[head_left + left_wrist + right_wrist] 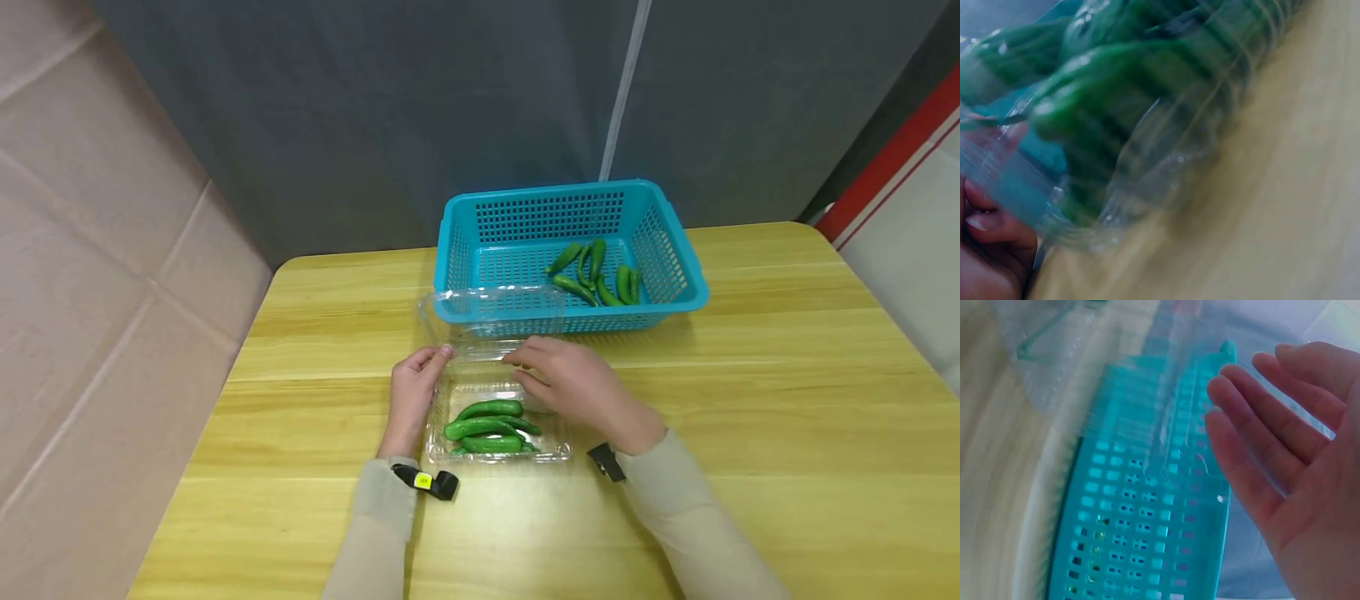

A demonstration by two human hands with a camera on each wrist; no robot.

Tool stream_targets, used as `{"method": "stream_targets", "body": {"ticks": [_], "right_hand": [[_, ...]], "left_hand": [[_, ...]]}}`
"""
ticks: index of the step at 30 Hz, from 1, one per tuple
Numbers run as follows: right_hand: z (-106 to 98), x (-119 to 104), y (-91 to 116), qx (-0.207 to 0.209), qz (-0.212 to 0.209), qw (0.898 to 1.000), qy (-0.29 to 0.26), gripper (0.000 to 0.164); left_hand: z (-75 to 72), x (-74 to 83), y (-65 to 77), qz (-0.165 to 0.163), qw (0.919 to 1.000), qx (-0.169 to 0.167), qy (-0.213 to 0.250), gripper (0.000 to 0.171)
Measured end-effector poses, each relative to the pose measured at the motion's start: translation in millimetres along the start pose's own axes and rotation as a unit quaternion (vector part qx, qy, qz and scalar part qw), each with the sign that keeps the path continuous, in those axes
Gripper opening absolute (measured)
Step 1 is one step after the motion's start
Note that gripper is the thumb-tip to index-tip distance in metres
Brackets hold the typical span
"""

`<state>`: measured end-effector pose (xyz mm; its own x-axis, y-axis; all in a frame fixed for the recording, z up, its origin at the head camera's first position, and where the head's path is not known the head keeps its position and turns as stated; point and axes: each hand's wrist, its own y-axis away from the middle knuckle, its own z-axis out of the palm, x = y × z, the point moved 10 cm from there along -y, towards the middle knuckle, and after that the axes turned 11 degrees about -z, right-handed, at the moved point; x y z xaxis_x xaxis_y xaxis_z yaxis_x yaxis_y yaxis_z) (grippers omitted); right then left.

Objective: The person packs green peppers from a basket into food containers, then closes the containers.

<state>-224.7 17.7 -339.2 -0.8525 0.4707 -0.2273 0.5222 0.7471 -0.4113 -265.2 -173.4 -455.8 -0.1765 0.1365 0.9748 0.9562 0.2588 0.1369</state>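
Observation:
A clear plastic clamshell box [564,455] lies on the table with its lid raised at the far side, overlapping the basket's front wall in the head view. Several green peppers [480,427] lie in its base; the left wrist view shows these peppers [1110,87] blurred through the plastic. At the box's left side near the hinge, my left hand [411,392] pinches the edge between thumb and curled fingers. Over the right part of the hinge reaches my right hand [577,385]. The right wrist view shows that hand's fingers [1260,419] extended and relaxed, beside the clear lid [1166,425].
A blue perforated basket [693,292] stands behind the box, with several more green peppers [576,289] toward its right side. The wooden table [787,400] ends at a grey curtain [360,125]. A beige padded wall [112,292] is on the left.

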Motion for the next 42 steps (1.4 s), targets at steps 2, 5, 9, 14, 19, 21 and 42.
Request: {"method": "stream_targets", "body": {"ticks": [2, 5, 9, 14, 19, 21, 42], "right_hand": [[-5.3, 0.9, 0.7, 0.004, 0.000, 1.000, -0.005, 0.020], [-13.6, 2.3, 2.1, 0.020, -0.006, 1.000, -0.009, 0.019], [-25.2, 4.3, 5.1, 0.052, -0.024, 0.998, -0.007, 0.017], [-36.6, 9.1, 8.7, 0.075, -0.030, 0.997, -0.001, 0.016], [-45.5, 15.8, 13.3, 0.092, -0.019, 0.996, 0.001, 0.015], [-47.8, 18.6, 15.1, 0.098, -0.016, 0.995, 0.000, 0.016], [-70.4, 43.1, 31.8, 0.145, 0.035, 0.989, 0.002, 0.018]], "left_hand": [[-0.1, -0.2, 0.1, -0.001, 1.0000, -0.002, 0.001, 0.039], [-0.7, -0.2, 0.4, -0.010, 0.9999, -0.006, -0.002, 0.039], [-0.9, 7.7, 5.4, -0.019, 0.9997, -0.015, 0.001, 0.035], [0.0, 22.2, 14.8, -0.016, 0.9997, -0.016, -0.002, 0.031], [0.5, 26.3, 17.3, -0.013, 0.9998, -0.013, -0.006, 0.030], [0.8, 26.1, 17.0, -0.010, 0.9998, -0.014, -0.004, 0.029], [-0.3, 0.7, 0.0, 0.001, 1.0000, 0.002, 0.001, 0.036]]}}
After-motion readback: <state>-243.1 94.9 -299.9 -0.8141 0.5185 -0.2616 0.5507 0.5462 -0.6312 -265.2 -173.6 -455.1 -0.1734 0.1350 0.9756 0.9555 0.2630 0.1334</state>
